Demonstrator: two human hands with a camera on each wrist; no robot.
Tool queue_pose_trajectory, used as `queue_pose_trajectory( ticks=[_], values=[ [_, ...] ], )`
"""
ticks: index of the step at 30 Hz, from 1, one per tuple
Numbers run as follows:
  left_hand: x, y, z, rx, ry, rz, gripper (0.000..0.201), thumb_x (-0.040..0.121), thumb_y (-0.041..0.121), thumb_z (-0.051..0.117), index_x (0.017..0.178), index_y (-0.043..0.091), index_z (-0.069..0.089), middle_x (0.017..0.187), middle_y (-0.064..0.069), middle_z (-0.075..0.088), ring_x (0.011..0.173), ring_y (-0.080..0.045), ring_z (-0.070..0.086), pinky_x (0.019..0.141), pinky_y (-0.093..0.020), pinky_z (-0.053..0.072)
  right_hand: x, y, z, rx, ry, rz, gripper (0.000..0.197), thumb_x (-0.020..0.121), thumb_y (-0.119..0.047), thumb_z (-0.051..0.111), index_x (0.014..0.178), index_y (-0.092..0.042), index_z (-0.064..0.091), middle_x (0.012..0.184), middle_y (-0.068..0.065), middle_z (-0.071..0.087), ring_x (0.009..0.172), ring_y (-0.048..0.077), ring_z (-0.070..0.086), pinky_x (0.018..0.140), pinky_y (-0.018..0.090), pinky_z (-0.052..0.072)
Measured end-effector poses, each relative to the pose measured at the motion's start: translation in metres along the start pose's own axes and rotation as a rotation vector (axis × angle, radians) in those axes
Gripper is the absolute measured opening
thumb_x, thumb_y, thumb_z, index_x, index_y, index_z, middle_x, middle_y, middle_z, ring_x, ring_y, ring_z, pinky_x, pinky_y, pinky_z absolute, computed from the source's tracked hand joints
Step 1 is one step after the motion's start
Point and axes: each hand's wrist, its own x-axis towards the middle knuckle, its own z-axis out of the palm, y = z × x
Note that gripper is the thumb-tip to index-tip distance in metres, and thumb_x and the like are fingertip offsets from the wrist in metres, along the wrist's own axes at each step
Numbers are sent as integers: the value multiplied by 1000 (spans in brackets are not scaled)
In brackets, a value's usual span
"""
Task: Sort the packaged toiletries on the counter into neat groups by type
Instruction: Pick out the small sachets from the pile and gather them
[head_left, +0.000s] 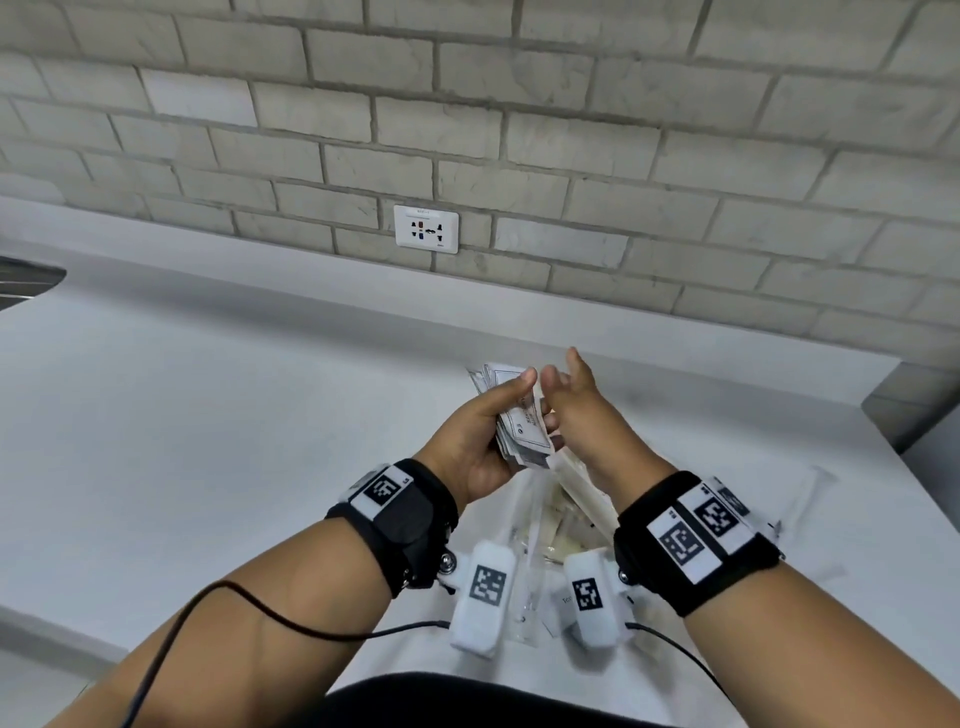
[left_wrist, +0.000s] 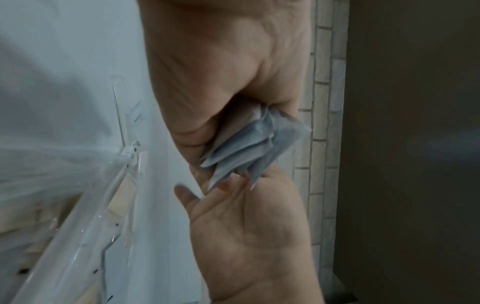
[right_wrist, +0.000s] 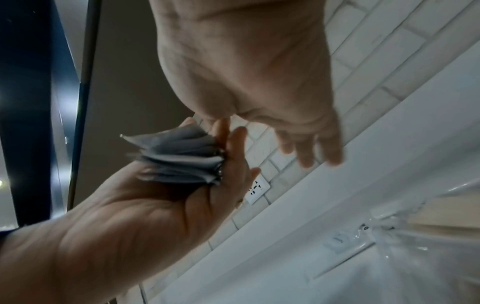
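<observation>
Holding now: I see my left hand (head_left: 480, 447) grasping a fanned stack of white sachets (head_left: 522, 431), thumb across the top, raised above the bench (head_left: 208, 415).
Right grip: my right hand (head_left: 582, 410) is released, fingers straight, just beside the stack; I cannot tell whether it touches it.
Clear packets: a pile of transparent wrappers (head_left: 556, 525) lies on the bench under my wrists, with pale cream items inside; what they are I cannot tell.
Head view only: wall socket (head_left: 426, 229) in the brick wall (head_left: 519, 130), and a dark basin edge (head_left: 26, 280) at far left.
Left wrist view only: the sachets' (left_wrist: 249, 148) splayed lower corners, and a long thin clear packet (left_wrist: 122, 164) on the bench.
Right wrist view only: the stack's (right_wrist: 182, 156) layered edges lying against my left fingers (right_wrist: 233, 156).
</observation>
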Motion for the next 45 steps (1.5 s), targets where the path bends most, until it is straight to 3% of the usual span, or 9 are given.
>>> queue_pose_trajectory(
  ticks=[2,6,10,15,20,24,28,39,45],
  values=[
    [0,4,0,41,2,-31,34,82,36,66,106,13,63,93,-7,63,80,-20,66,77,-36,57,-9,-2,-11,26,-103,-137,77,88,-59,50,151,-40,10,153,-10,26,127,11,46,88,21,45],
    [-3,12,8,51,-90,-114,56,84,60,48,113,14,61,97,-9,69,87,-23,68,71,-34,57,-18,-11,-27,-475,-424,-345,130,55,-51,85,144,-54,-10,155,-21,5,142,5,19,114,34,31],
    [-3,9,12,19,-101,-115,55,90,59,40,116,14,59,103,-10,68,97,-24,67,85,-36,56,-18,-14,-31,-456,-412,-388,134,58,-34,90,144,-54,-10,154,-10,18,142,5,21,116,37,30],
    [-2,11,18,115,-83,-157,60,89,65,35,108,16,63,97,-7,72,94,-23,69,87,-40,53,-19,-14,-38,-375,-603,-280,142,57,-38,90,140,-53,-24,155,-22,-3,146,1,4,121,37,19],
    [-3,13,17,58,-45,-207,78,88,71,26,124,10,59,114,-17,66,111,-33,60,101,-47,43,-21,-15,-40,-411,-482,-304,138,55,-37,90,137,-62,-19,153,-6,24,140,13,32,114,43,33],
    [2,10,18,62,-5,-177,65,93,64,29,114,13,64,101,-12,71,101,-29,65,93,-44,49,-24,-14,-37,-463,-502,-306,144,48,-47,90,134,-62,-25,158,-8,8,146,9,13,118,40,25],
    [-1,6,23,53,-98,-134,61,90,63,37,108,11,63,97,-10,69,91,-23,68,81,-34,56,-24,-15,-35,-426,-383,-347,131,62,-39,87,144,-53,-15,152,-12,20,140,5,25,116,35,30],
    [4,3,23,48,-64,-94,48,95,51,38,114,11,57,91,-9,69,87,-22,69,71,-34,58,-29,-13,-34,-493,-382,-439,141,54,-38,91,141,-56,-18,151,-8,22,140,4,23,113,29,29],
    [0,2,25,-3,-102,-94,33,93,40,48,96,11,64,84,-9,67,79,-22,70,73,-33,59,-31,-15,-33,-486,-342,-454,144,54,-36,92,139,-56,-23,152,-3,23,139,7,27,111,30,34]
  ],
)
